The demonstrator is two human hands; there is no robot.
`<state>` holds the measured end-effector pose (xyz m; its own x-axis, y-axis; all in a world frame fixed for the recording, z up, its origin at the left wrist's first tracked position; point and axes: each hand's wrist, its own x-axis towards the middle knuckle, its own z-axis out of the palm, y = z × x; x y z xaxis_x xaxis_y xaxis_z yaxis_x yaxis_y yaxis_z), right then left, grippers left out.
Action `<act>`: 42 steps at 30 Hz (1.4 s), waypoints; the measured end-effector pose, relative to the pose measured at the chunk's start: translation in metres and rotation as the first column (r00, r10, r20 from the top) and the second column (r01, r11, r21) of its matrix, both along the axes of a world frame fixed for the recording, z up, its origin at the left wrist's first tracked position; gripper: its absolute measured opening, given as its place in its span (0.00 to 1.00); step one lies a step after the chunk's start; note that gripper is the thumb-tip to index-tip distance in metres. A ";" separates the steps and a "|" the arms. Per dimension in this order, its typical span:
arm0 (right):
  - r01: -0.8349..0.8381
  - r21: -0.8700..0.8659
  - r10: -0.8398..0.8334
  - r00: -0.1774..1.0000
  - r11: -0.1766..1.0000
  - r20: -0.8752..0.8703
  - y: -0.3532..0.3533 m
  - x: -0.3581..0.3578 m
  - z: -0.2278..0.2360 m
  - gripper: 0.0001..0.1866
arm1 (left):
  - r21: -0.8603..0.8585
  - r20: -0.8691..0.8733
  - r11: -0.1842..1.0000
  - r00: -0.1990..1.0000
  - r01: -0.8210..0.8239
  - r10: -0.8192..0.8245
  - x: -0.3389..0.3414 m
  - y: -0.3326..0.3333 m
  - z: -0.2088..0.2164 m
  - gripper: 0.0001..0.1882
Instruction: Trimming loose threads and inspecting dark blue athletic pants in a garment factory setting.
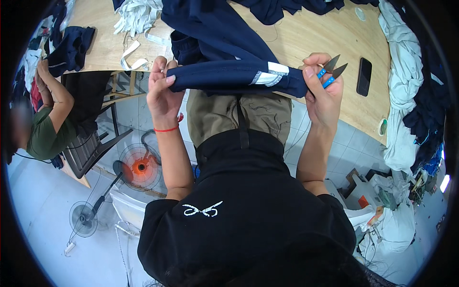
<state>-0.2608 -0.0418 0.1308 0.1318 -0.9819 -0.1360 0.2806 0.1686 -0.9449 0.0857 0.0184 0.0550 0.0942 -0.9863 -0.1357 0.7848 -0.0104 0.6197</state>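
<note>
We have the navy cloth (215, 76) stretched left to right above the near edge of the table (306, 43). It looks light, soft and floppy, hard to damage, best taken by both ends. Our left hand (162, 91) pinches its left end, thumb against fingers; our right hand (322, 95) pinches the right, also holding blue-handled snips (329, 82), blades apart.

black shirt (248, 234) | white looped print (202, 209) | olive trousers (210, 115) | red wristband (166, 130)

Left grip (163, 91), right grip (324, 91) well apart
</note>
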 end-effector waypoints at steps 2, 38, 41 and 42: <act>-0.001 -0.050 0.001 1.000 0.999 0.013 0.003 0.002 0.005 0.09 | 0.011 0.015 1.000 1.000 -0.006 0.005 -0.002 0.000 0.014 0.23; 0.005 0.662 -0.523 0.617 0.750 0.588 -0.012 -0.048 -0.060 0.17 | 0.241 -0.501 0.950 0.864 0.197 -0.052 -0.069 -0.006 0.013 0.22; -0.003 0.704 -0.534 0.649 0.710 0.542 -0.010 -0.048 -0.072 0.17 | 0.060 -0.703 0.997 0.711 0.047 0.009 -0.076 -0.015 0.007 0.26; 0.018 0.742 -0.557 0.674 0.670 0.486 -0.008 -0.047 -0.074 0.17 | 0.058 -0.701 0.997 0.713 0.042 0.011 -0.077 -0.016 0.005 0.26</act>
